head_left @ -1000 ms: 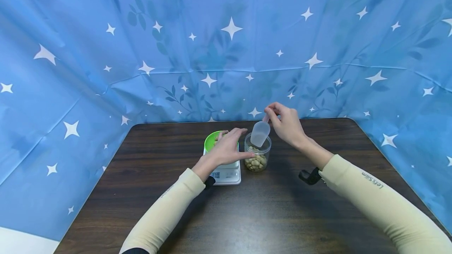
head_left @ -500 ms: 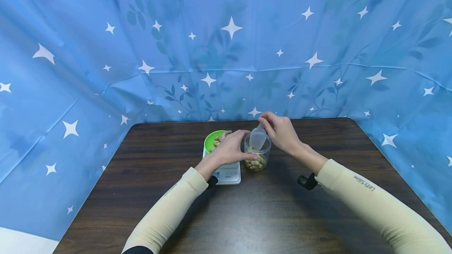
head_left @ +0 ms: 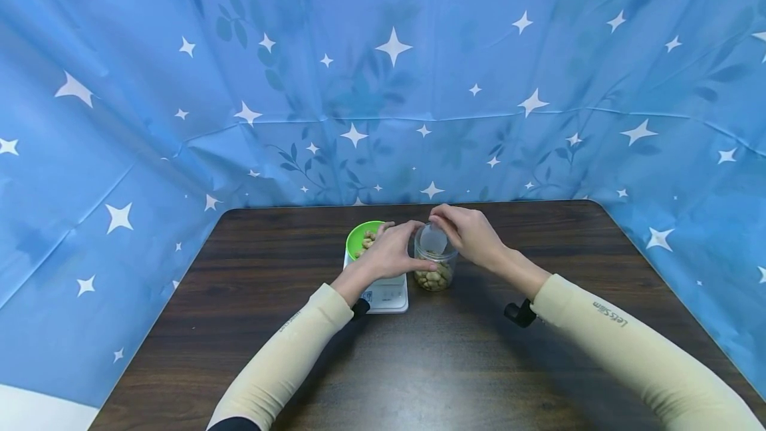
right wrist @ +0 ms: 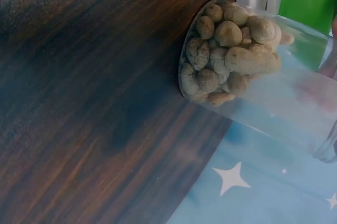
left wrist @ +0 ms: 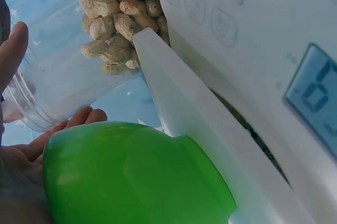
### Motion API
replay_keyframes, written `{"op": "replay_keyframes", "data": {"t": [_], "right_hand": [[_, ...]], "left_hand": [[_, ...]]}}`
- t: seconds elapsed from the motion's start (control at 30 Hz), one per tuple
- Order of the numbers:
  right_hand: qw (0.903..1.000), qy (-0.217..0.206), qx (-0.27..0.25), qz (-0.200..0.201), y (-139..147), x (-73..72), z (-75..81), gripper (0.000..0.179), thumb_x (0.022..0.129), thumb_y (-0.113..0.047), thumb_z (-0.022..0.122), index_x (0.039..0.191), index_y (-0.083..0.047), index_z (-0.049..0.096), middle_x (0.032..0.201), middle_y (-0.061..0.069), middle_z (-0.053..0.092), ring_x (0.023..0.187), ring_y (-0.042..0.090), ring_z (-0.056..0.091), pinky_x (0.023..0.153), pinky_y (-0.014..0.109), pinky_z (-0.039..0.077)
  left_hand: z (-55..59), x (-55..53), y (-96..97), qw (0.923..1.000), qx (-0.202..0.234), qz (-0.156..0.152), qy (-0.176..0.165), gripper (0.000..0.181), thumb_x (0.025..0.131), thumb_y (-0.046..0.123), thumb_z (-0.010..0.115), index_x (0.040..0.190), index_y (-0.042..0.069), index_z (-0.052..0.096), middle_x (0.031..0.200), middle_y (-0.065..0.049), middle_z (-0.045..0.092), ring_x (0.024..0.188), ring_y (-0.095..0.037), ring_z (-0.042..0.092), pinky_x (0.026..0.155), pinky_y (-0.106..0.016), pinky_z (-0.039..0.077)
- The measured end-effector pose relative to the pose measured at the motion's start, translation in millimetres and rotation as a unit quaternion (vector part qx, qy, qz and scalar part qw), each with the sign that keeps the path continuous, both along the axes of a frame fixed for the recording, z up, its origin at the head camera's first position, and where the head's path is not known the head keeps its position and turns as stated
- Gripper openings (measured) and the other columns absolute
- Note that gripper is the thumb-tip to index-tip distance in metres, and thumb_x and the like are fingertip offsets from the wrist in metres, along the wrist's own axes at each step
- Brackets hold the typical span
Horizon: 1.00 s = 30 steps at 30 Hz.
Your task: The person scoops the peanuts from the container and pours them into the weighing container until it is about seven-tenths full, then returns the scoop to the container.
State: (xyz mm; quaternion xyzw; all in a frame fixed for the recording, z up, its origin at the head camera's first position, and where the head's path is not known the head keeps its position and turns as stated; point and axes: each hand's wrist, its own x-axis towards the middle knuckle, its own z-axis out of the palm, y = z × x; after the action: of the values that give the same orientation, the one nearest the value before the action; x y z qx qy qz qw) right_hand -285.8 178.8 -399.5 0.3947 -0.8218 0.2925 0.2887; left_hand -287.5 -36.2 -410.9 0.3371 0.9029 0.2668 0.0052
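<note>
My left hand (head_left: 385, 253) spans the near-left side of a clear plastic jar (left wrist: 68, 77), thumb at the front and fingers round the back near its mouth. Whole peanuts in their shells (right wrist: 231, 50) fill the jar's lower part. Over the jar, my right hand (head_left: 469, 235) pinches the handle of a translucent scoop (head_left: 433, 239), whose cup is down inside the jar's mouth. Most of the handle is hidden behind the fingers. Beside the left hand, a green bowl (head_left: 354, 239) with some peanuts in it rests on a white kitchen scale (head_left: 389, 298).
The lit scale display (left wrist: 316, 87) is partly cut off in the left wrist view. Jar and scale stand side by side on a dark wooden table (head_left: 287, 271), near its back edge. A blue star-patterned cloth (head_left: 383, 85) hangs behind it.
My right hand has come down and left, lowering the scoop from above the rim into the jar. The left hand has shifted slightly right against the jar, showing more peanuts in the bowl.
</note>
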Motion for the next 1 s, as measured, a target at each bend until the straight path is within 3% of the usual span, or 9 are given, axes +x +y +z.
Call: {"op": "replay_keyframes", "data": {"t": [0.3, 0.6, 0.73, 1.0], "right_hand": [[0.9991, -0.036, 0.008, -0.020, -5, -1.0, -3.9, 0.007, 0.103, -0.006, 0.063, 0.102, -0.004, 0.070, 0.082, 0.004, 0.071, 0.062, 0.009, 0.061, 0.056, 0.031, 0.050], [0.9964, -0.054, -0.035, -0.055, -4, -7.1, 0.7, 0.011, 0.103, -0.006, 0.061, 0.098, -0.002, 0.069, 0.066, 0.001, 0.062, 0.046, 0.004, 0.042, 0.046, 0.030, 0.037], [0.9916, -0.090, -0.050, -0.078, -4, -8.2, 5.3, 0.015, 0.105, -0.011, 0.060, 0.099, -0.003, 0.071, 0.065, -0.003, 0.060, 0.046, 0.006, 0.045, 0.046, 0.030, 0.037], [0.9755, -0.163, -0.062, -0.134, -3, -8.3, 13.7, 0.024, 0.108, -0.017, 0.056, 0.105, 0.000, 0.072, 0.068, 0.001, 0.065, 0.054, 0.013, 0.055, 0.052, 0.033, 0.041]], "left_hand": [[-1.3, 1.9, -0.8, 0.9999, -0.001, 0.004, -0.011, 0.082, 0.086, 0.051, 0.082, 0.146, 0.006, 0.050, 0.132, -0.004, 0.065, 0.123, -0.020, 0.060, 0.118, -0.056, 0.022], [-1.1, 0.7, 0.0, 0.9998, 0.006, 0.003, -0.019, 0.081, 0.087, 0.050, 0.081, 0.146, 0.006, 0.048, 0.122, -0.003, 0.068, 0.115, -0.018, 0.062, 0.116, -0.054, 0.024], [-1.0, 1.0, -0.3, 0.9997, 0.005, 0.001, -0.023, 0.081, 0.087, 0.049, 0.082, 0.146, 0.006, 0.048, 0.124, -0.003, 0.068, 0.118, -0.018, 0.062, 0.119, -0.052, 0.021], [-1.1, 1.6, 0.5, 0.9999, 0.004, 0.003, -0.016, 0.082, 0.086, 0.051, 0.082, 0.146, 0.007, 0.048, 0.130, -0.004, 0.066, 0.122, -0.018, 0.060, 0.119, -0.051, 0.022]]}}
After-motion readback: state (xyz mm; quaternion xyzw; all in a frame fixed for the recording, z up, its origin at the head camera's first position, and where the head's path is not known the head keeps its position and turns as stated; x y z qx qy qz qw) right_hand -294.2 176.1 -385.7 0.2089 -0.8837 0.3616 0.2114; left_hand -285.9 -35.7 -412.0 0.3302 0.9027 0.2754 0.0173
